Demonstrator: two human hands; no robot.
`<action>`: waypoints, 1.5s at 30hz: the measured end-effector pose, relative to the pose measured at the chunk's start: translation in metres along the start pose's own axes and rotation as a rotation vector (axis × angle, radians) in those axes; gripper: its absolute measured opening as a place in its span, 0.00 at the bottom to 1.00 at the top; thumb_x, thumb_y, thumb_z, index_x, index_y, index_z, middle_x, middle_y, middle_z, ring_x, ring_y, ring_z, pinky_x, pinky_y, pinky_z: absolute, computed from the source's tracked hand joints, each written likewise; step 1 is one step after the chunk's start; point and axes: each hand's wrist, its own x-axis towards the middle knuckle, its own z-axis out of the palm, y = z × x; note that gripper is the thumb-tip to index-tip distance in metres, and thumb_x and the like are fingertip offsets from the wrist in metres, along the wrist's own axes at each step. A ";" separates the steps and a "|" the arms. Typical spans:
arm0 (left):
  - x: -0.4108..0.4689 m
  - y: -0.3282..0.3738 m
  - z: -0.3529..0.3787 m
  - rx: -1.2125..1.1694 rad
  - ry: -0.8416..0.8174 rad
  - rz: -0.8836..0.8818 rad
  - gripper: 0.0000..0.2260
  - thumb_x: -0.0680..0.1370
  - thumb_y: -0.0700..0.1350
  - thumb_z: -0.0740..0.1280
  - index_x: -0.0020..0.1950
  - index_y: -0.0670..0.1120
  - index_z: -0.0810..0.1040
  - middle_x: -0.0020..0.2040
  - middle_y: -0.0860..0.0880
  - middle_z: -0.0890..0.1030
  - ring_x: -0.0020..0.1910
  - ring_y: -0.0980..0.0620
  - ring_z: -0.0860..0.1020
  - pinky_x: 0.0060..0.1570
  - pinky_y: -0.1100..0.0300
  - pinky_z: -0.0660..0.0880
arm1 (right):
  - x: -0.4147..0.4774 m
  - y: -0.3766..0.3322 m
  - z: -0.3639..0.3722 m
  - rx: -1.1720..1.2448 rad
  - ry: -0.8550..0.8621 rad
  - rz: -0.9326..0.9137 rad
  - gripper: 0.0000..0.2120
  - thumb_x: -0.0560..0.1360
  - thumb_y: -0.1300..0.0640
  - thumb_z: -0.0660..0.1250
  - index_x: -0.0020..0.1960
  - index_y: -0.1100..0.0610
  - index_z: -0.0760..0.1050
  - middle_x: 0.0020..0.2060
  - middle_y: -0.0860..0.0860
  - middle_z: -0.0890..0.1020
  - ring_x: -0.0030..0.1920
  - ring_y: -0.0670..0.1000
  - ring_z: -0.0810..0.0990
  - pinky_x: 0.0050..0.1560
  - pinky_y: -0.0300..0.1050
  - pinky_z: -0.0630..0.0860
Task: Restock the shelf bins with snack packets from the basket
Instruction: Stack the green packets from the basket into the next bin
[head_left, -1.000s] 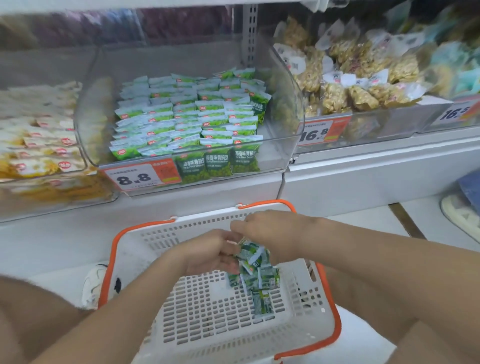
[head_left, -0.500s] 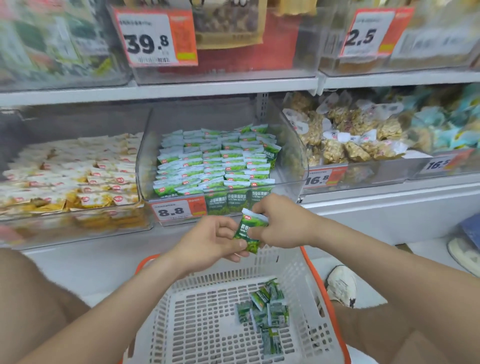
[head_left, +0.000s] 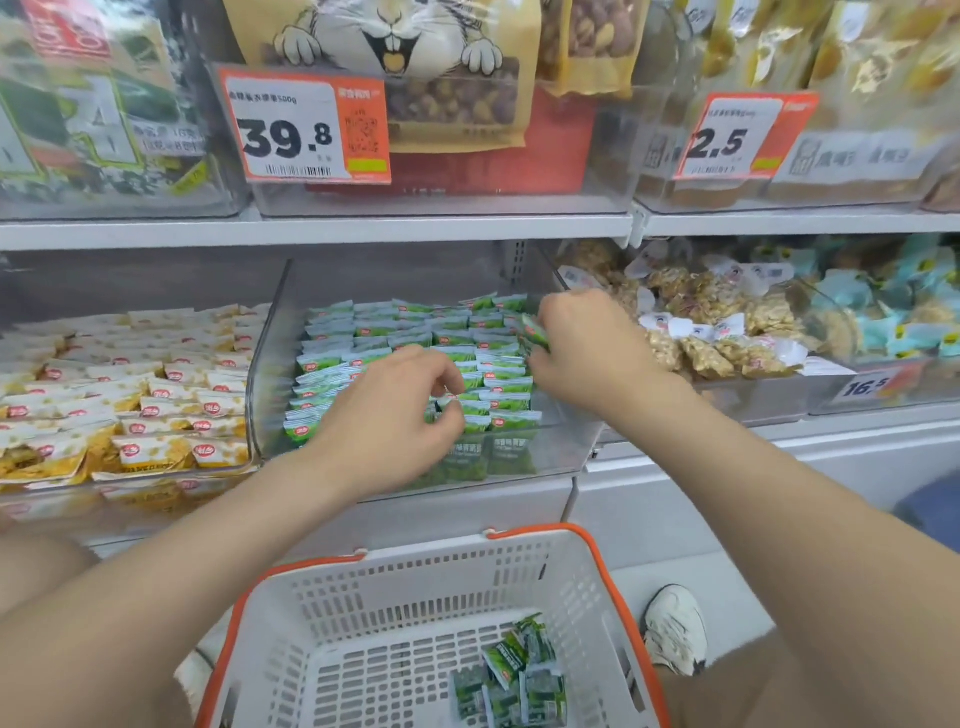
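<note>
My left forearm (head_left: 208, 561) and right forearm (head_left: 753, 493) are bare for their whole visible length. So are my left hand (head_left: 384, 421) and right hand (head_left: 587, 353), fingers (head_left: 444, 376) included. My left knee (head_left: 41, 571) and right leg (head_left: 737, 691) show bare as well. On my right foot I wear a white lace-up trainer (head_left: 675, 629) with white laces, grey scuffs across the upper and a dark edge at the sole. My other shoe (head_left: 193, 675) is white too; only a sliver of it shows, too little to tell more.

One left hand (head_left: 384, 421), one right hand (head_left: 587, 353), one basket (head_left: 415, 566), three price tags (head_left: 311, 124).
</note>
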 end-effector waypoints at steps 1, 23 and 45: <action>0.006 -0.005 0.003 0.034 -0.031 0.016 0.07 0.79 0.51 0.67 0.56 0.54 0.79 0.52 0.57 0.77 0.46 0.59 0.74 0.54 0.51 0.76 | 0.007 -0.002 0.006 -0.088 -0.035 -0.031 0.13 0.70 0.61 0.68 0.35 0.57 0.63 0.31 0.52 0.67 0.40 0.61 0.76 0.38 0.48 0.68; 0.063 -0.038 0.023 0.366 -0.475 -0.062 0.39 0.77 0.76 0.53 0.83 0.58 0.51 0.84 0.50 0.49 0.82 0.39 0.50 0.77 0.37 0.54 | 0.081 -0.003 0.060 -0.434 -0.326 -0.122 0.18 0.75 0.67 0.69 0.64 0.59 0.74 0.58 0.57 0.77 0.58 0.60 0.80 0.53 0.50 0.74; 0.059 -0.056 0.023 0.376 -0.669 -0.226 0.44 0.72 0.82 0.47 0.81 0.66 0.34 0.83 0.55 0.32 0.81 0.38 0.31 0.76 0.29 0.35 | 0.089 -0.003 0.050 -0.308 -0.329 -0.126 0.20 0.71 0.74 0.71 0.60 0.63 0.73 0.43 0.55 0.69 0.44 0.59 0.76 0.41 0.48 0.72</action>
